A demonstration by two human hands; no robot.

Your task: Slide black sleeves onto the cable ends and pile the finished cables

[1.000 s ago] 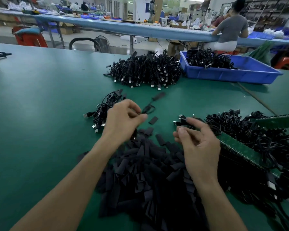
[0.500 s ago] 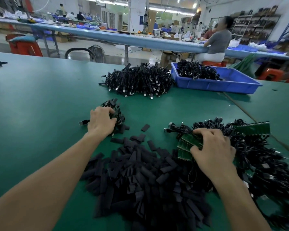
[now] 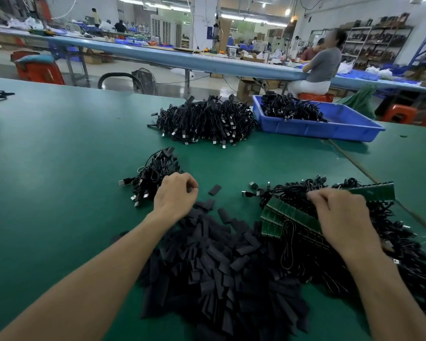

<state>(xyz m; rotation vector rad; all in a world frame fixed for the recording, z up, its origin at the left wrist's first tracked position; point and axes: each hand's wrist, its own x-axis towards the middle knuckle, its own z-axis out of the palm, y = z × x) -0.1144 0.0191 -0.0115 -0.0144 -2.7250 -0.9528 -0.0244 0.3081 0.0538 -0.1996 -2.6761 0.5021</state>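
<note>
Sleeves (image 3: pixel 219 267), short and black, lie in a wide heap on a green table (image 3: pixel 47 168), filling the space between the 2 forearms on my feed. Left hand (image 3: pixel 176 196) sits at the far edge of that heap. Its fingers are curled in with the thumb against the index finger; I cannot tell whether they pinch anything. Just beyond and left of its knuckles lies a small pile (image 3: pixel 153 175) of cables, silver plugs pointing left; I cannot tell whether hand and pile touch. 1 loose sleeve (image 3: pixel 215 190) lies flat just right of this hand, apart from the heap.

Right hand (image 3: pixel 342 217) lies palm down on a tangle (image 3: pixel 293 190) of black cables mixed with green strips (image 3: pixel 288 217). Its fingers bend down into the cables; I cannot tell whether they grip 1. The tangle carries on under this wrist and out to its right.

Well beyond both hands I see a big pile (image 3: pixel 207 121) of cables, and just right of it a blue tray (image 3: pixel 317 130) holding more. A seated person (image 3: pixel 322 62) sits further back.
</note>
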